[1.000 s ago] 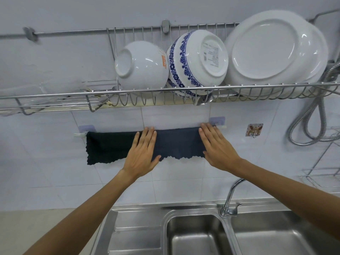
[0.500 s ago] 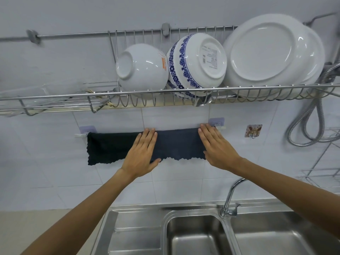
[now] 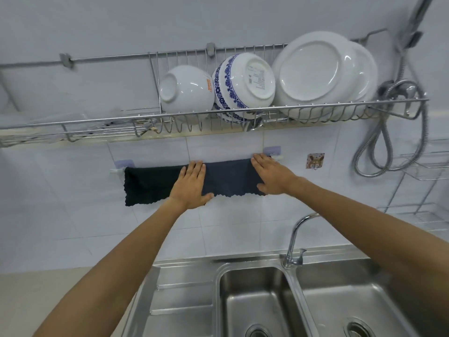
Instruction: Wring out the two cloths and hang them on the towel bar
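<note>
Orange lettering runs down the side of the plain white bowl (image 3: 185,90) in the wall rack (image 3: 267,111), and small dark print sits on the base of the blue-patterned bowl (image 3: 243,85) beside it, but neither can be read; a sticker hook (image 3: 315,161) on the tiles carries a cartoon animal face and no legible words. Below the rack, two dark cloths hang side by side over the towel bar (image 3: 116,171), a darker cloth (image 3: 149,186) to the left and a bluer cloth (image 3: 229,177) to the right, their scalloped lower edges loose against the wall. The left hand (image 3: 192,184) lies flat where the two cloths meet, fingers together and straight, thumb spread out along the hem, so its grip is wide and pressing, not closed around anything. The right hand (image 3: 272,175) lies flat on the right end of the bluer cloth, fingertips up at the bar near its right bracket (image 3: 272,150), likewise an open, flat grip. White plates (image 3: 320,74) lean in the rack on the right, and a steel double sink (image 3: 298,271) with a tap (image 3: 294,242) sits below
</note>
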